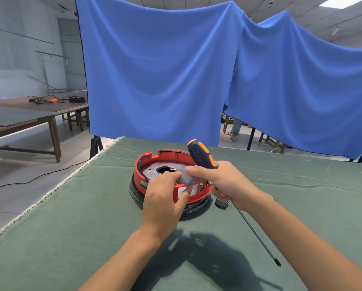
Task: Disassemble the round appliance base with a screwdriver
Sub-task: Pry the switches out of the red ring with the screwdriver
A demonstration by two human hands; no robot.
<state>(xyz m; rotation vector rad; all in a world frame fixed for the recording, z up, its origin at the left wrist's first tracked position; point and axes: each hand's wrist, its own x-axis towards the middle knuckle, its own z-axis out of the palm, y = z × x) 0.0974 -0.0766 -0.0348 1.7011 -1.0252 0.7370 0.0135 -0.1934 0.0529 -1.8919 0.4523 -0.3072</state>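
The red round appliance base (152, 166) sits on the green surface (70, 238). The left hand (165, 198) pinches a small grey metal piece (186, 179); the right hand (224, 181) grips the screwdriver (201, 154). The shell looks stiff and light; steady it by its rim.

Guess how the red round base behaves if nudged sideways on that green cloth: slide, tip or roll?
The red round base sits flat, low and wide, so tipping or rolling seems unlikely. The green cloth probably grips its dark lower rim, so expect drag, perhaps bunched fabric. The cut-out wall may flex slightly.
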